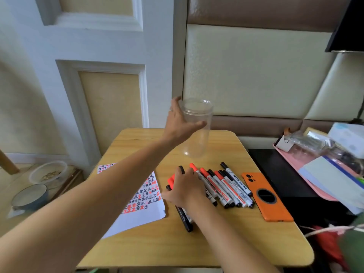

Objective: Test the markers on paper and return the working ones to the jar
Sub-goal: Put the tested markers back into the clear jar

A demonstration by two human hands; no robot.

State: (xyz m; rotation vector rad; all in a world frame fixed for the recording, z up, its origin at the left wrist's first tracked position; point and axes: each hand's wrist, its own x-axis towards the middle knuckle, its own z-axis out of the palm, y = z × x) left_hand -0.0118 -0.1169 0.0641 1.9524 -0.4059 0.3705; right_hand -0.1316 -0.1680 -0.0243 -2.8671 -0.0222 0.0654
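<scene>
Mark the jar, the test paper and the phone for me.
jar (197,131): head view, clear side wall.
test paper (137,215): head view, blank white area below the marks.
phone (275,211): head view, lower orange back.

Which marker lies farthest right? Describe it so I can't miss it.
On the wooden table, find the orange phone. Just left of it lies a row of markers; the rightmost marker has a black cap, and its cap end reaches farther back than its red and black neighbours.
</scene>
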